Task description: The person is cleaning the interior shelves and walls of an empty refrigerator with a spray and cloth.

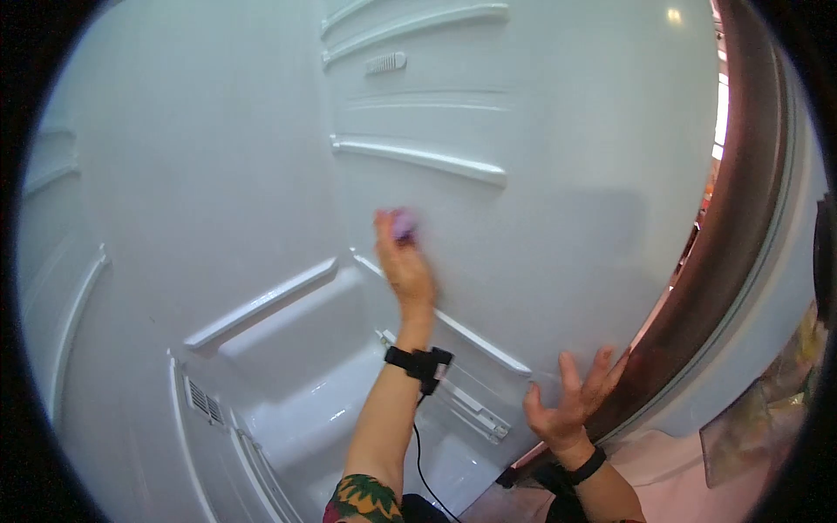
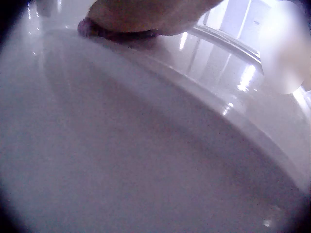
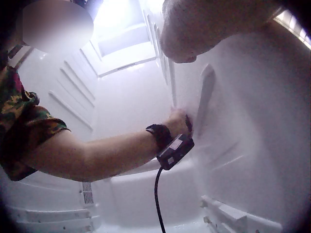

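Observation:
My left hand [image 1: 407,270] reaches deep into a white fridge compartment and holds a crumpled purple cloth [image 1: 403,225] against the right side wall [image 1: 567,253]. Motion blurs the cloth and fingers in the head view. From the left wrist, a dark purple edge of the cloth [image 2: 87,28] shows under the hand, close to the white surface. Lower right, my right hand [image 1: 571,405] rests with spread fingers on that same wall near its front edge. Nothing shows in its grasp. In the right wrist view part of the right hand [image 3: 194,29] fills the top.
Moulded shelf ridges [image 1: 418,159] stick out from the side walls, and a ledge [image 1: 261,305] crosses the back. A vent grille [image 1: 205,401] sits low on the left. A black cable [image 1: 420,453] hangs from the left wrist camera [image 1: 429,366]. The brown door frame [image 1: 741,209] curves along the right.

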Demonstrator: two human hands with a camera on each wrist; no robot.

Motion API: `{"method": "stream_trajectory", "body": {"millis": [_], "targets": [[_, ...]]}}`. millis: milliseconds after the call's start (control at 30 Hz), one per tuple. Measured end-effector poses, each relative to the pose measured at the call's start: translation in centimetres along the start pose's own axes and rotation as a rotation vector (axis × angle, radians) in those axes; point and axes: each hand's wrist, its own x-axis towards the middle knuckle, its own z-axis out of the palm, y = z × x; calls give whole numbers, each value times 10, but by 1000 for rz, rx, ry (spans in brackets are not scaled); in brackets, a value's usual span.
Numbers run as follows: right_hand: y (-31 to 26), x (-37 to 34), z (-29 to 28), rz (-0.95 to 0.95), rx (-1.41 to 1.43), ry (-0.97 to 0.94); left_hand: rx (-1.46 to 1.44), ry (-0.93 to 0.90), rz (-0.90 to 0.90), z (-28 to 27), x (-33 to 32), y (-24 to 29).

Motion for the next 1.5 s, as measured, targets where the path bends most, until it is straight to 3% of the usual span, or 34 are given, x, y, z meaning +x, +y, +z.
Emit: {"method": "stream_trajectory", "body": {"millis": [33,100,167,200,233,267,300,500,667,733,867,933,1200,1267,1300,1367,1500], "targets": [[0,1,0,-2,2,11,-4,3,10,-2,-5,11],[-3,4,-1,-5,-6,37,-113,-114,-213,-7,-25,53],[-3,5,-2,-16,7,50,-141,-174,-66,6,-67,80],[-3,5,-2,-24,14,57,-120,-212,266,11,-93,103],[-2,4,-1,-23,15,60,-10,-322,724,11,-105,121],[-2,3,1,-14,11,73,-13,-464,772,8,-119,143],[-1,3,3,-6,8,87,-54,-483,791,9,-120,154],[-3,5,-1,24,8,46,-121,-420,1021,30,-70,190],[0,5,-3,-15,5,26,-182,-306,1001,63,4,232],[0,5,-4,-19,14,15,-63,-171,1015,58,32,229],[-1,3,-3,-3,27,7,-13,-143,979,53,66,196],[-2,3,-5,0,26,7,-17,-106,787,49,74,186],[-2,1,-6,9,52,-4,104,33,712,39,95,150],[-2,1,-7,9,52,1,257,99,562,31,108,131],[-2,1,-6,7,53,7,257,99,565,26,116,128],[-2,1,-4,8,43,3,165,-68,355,19,137,131],[0,0,-1,3,22,-6,153,131,541,31,177,149]]}}
